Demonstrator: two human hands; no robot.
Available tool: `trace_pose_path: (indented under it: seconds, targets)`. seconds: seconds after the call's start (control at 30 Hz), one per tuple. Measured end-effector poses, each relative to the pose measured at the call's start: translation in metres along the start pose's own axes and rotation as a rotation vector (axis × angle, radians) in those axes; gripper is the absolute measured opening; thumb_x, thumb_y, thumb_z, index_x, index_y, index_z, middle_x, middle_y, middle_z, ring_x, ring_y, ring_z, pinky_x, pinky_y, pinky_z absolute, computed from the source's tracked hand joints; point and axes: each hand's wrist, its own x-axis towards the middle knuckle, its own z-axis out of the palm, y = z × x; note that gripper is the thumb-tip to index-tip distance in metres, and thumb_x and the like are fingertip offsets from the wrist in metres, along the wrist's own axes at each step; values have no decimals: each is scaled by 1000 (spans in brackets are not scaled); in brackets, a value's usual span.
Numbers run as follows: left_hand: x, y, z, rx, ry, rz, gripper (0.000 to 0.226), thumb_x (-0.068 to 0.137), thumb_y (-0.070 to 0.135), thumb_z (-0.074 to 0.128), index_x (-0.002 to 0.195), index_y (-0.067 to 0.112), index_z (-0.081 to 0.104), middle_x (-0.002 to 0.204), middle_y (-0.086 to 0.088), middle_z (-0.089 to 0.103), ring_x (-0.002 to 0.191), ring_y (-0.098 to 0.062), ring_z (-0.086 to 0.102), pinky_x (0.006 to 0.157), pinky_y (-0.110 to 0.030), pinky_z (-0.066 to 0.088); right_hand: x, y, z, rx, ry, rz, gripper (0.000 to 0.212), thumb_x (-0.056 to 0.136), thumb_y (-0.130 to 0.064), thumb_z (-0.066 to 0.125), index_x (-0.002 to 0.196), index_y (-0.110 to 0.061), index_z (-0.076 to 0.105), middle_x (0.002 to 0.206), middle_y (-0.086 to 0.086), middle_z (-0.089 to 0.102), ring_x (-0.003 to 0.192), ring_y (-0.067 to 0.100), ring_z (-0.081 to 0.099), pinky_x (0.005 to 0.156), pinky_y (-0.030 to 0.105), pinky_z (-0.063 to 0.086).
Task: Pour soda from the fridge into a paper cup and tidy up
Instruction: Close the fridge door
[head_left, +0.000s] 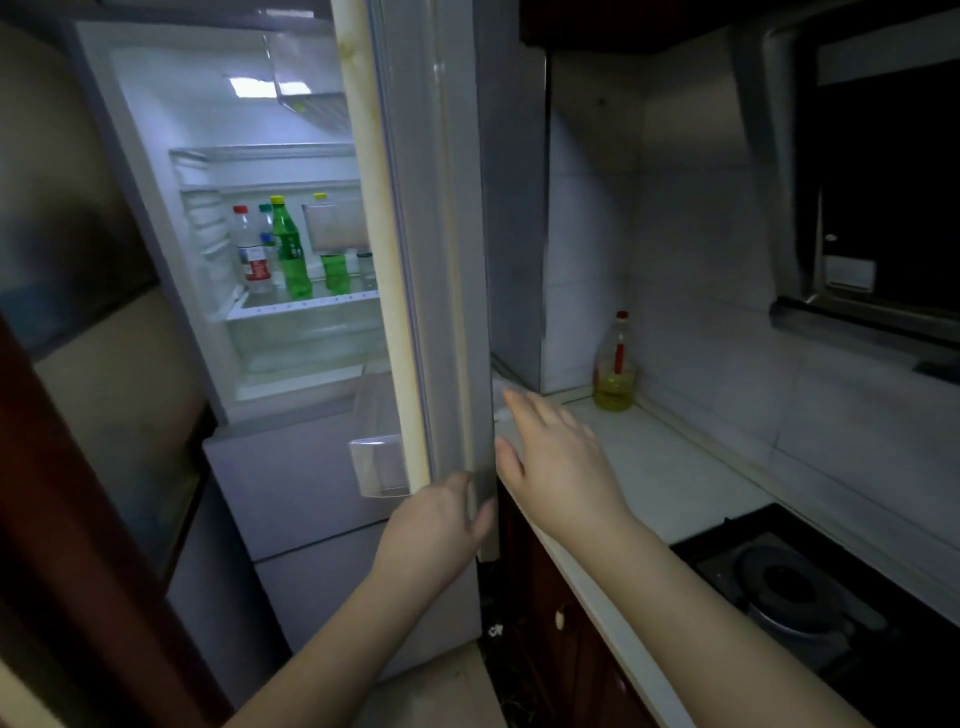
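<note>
The fridge stands open and lit, its door (441, 270) swung out edge-on toward me. My left hand (441, 519) grips the door's lower edge, fingers curled round it. My right hand (556, 457) hovers over the white counter just right of the door, fingers straight, holding nothing. On the fridge shelf (306, 306) stand a green soda bottle (291, 249) with a yellow cap, a clear bottle (252, 254) with a red cap and label, and a second green bottle (335, 270) partly behind a box. No paper cup is in view.
A bottle of yellow oil (615, 366) stands in the counter's back corner. The white counter (670, 467) runs to a black gas hob (800, 587) at the right. A range hood (857, 208) hangs above. A dark wooden frame (78, 519) borders the left.
</note>
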Motion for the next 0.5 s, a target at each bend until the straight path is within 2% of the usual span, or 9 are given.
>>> trace_pose_path:
  seconds: [0.17,0.27,0.4,0.5]
  targets:
    - [2,4,17,-24,38,-163,36,95,47,48,112,16,56,103,-8,69,96,-27,65,75,-35,49,14,5,15,195,-77,-73,63,97,-32,43,151,-16,16,157,1,23,142,17,24,115,34,23]
    - [3,-3,24,-24,42,-249,34,95,43,49,113,15,58,101,-9,68,93,-27,65,76,-36,52,18,2,25,258,-120,-125,64,98,-32,43,152,-15,14,156,2,25,141,18,27,114,34,25]
    - [5,-7,30,-18,71,-294,27,94,38,49,110,17,55,96,-7,68,86,-26,65,66,-35,49,20,-7,36,343,-133,-162,65,99,-29,41,152,-15,7,158,1,20,142,14,24,112,25,21]
    - [5,-11,32,19,106,-339,24,95,38,47,105,17,54,92,-5,68,80,-24,65,62,-35,50,22,-11,45,409,-144,-185,62,100,-22,38,153,-16,5,159,1,17,143,15,21,113,27,21]
